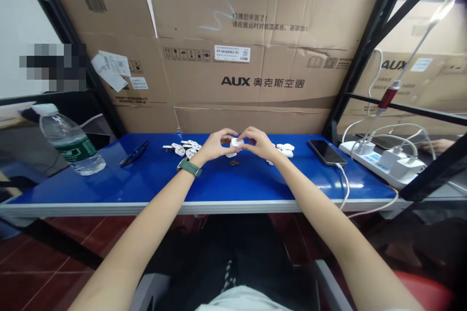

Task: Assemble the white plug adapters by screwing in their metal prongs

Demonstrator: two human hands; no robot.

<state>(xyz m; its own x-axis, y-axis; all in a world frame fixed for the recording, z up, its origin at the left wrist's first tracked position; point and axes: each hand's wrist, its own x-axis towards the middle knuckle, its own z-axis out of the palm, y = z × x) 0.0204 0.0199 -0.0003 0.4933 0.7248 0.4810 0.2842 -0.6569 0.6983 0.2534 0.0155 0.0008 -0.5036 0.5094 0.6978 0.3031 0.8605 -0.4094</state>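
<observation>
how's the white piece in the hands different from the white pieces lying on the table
The held white piece is pinched above the blue table between the left hand and right hand; the loose white pieces lie untouched on it. It is single; they are clustered. All are small and white.

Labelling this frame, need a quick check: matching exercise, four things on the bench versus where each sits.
Things:
1 water bottle
2 phone
3 white plastic part
4 glasses

Places:
A beside the power strip, cable attached
B far left table corner
C pinched between left hand and right hand
D flat on the blue top, right of the bottle

Pairs: 1-B, 2-A, 3-C, 4-D
</observation>
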